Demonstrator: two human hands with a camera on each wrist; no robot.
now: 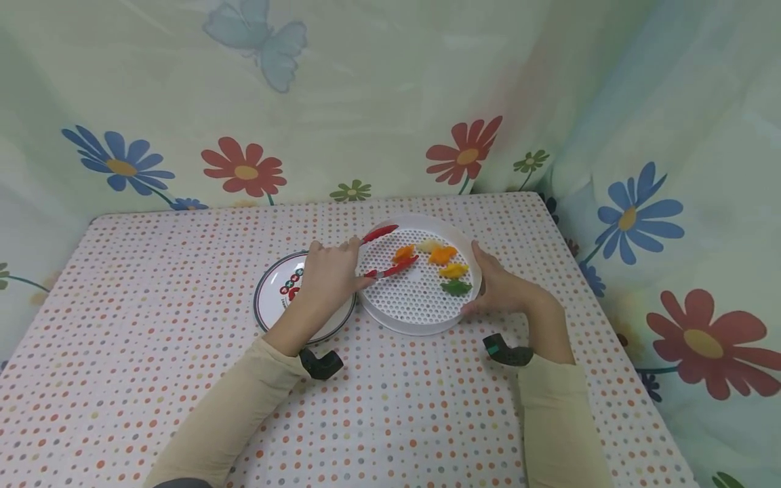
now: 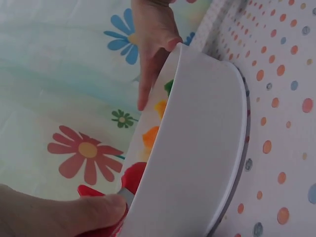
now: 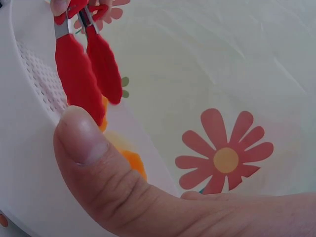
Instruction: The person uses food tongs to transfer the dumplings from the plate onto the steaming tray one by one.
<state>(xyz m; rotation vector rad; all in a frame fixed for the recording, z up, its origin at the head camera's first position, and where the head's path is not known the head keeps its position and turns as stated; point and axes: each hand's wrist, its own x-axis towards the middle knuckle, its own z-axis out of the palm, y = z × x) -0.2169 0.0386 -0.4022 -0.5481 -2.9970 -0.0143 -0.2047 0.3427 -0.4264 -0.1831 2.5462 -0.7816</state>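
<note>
My left hand (image 1: pixel 331 276) holds red-tipped tongs (image 1: pixel 396 267) over the left rim of a round white basket (image 1: pixel 409 328) with a perforated floor. The tong arms are spread, one on either side of an orange piece (image 1: pixel 403 254). Also in the basket lie a pale piece (image 1: pixel 430 245), another orange piece (image 1: pixel 442 255), a yellow piece (image 1: pixel 454 270) and a green piece (image 1: pixel 456 287), all small and lumpy. On the basket's right side, my right hand (image 1: pixel 503 285) holds the wall between thumb and fingers. Its thumb (image 3: pixel 91 148) lies along the rim in the right wrist view.
A white plate (image 1: pixel 268 305) with a dark rim and printed red and green marks stands left of the basket, partly under my left hand and forearm. The dotted tablecloth (image 1: pixel 183 325) covers the table. A flowered curtain (image 1: pixel 366 102) hangs behind and to the right.
</note>
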